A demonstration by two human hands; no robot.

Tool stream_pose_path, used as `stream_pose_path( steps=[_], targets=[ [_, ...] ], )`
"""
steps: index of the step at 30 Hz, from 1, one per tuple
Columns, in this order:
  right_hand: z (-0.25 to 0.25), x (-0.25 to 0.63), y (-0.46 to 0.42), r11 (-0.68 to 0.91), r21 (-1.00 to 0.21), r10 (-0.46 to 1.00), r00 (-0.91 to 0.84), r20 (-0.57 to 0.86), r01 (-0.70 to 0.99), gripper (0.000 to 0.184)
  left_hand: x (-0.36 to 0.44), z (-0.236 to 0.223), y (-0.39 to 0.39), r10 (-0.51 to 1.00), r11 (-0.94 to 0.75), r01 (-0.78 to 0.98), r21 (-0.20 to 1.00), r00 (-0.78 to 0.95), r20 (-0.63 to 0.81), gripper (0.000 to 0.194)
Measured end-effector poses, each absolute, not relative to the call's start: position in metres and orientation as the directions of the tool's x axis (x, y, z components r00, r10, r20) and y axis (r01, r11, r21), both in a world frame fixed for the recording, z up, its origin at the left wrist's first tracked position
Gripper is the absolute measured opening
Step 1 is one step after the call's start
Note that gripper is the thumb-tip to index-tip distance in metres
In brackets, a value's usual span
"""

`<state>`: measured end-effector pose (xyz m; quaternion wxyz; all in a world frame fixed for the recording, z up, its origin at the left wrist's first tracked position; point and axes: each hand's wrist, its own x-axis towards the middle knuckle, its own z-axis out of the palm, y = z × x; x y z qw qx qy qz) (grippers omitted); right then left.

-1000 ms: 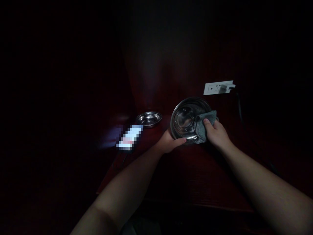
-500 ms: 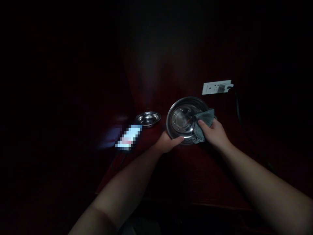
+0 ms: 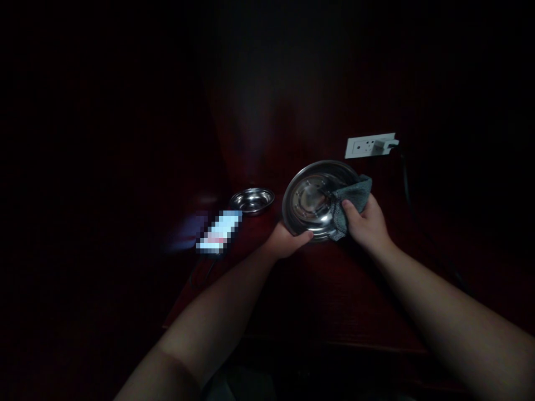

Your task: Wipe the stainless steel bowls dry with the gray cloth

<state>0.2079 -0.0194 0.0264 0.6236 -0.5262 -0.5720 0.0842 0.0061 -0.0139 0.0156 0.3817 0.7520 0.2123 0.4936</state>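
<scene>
A shiny steel bowl (image 3: pixel 311 197) is held tilted above the dark red table, its inside facing me. My left hand (image 3: pixel 288 240) grips its lower left rim, thumb over the edge and the other fingers hidden beneath. At the bowl's right side, my right hand (image 3: pixel 368 223) is closed on a grey-green cloth (image 3: pixel 353 196). The cloth lies folded over the right rim and against the inner wall, with my thumb pressing on it. Behind the bowl, the fingers of my right hand are out of sight.
A smaller steel bowl (image 3: pixel 252 201) sits on the table (image 3: pixel 301 303) to the left. Nearby is a lit phone (image 3: pixel 219 233), its screen blurred out, with a thin cable. A white wall socket (image 3: pixel 363 146) holds a plug (image 3: pixel 385 146), whose dark cord hangs down at right.
My right hand and the cloth have shifted slightly up and right along the rim. The bowl's tilt has changed a little, while my left hand keeps its grip.
</scene>
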Motion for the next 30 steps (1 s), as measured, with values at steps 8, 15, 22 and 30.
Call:
stream_pose_path(
  steps=[8,15,22,30],
  targets=[
    [0.028,0.212,-0.021,0.361,-0.727,0.701,0.343,0.625,0.584,0.034,0.005,0.020,-0.012,0.706,-0.585,-0.070,0.808,0.447,0.549,0.047],
    [0.028,0.216,-0.019,0.334,-0.770,0.705,0.399,0.587,0.543,0.034,0.001,0.021,-0.011,0.608,-0.639,-0.137,0.757,0.512,0.606,0.056],
    [0.020,0.212,-0.011,0.401,-0.868,0.798,0.355,0.488,0.292,0.035,0.002,0.015,-0.014,0.595,-0.688,-0.097,0.719,0.492,0.636,0.062],
    [0.021,0.206,-0.015,0.352,-0.904,0.859,0.300,0.415,0.243,0.038,0.007,0.026,-0.019,0.514,-0.700,-0.195,0.687,0.530,0.674,0.070]
  ],
)
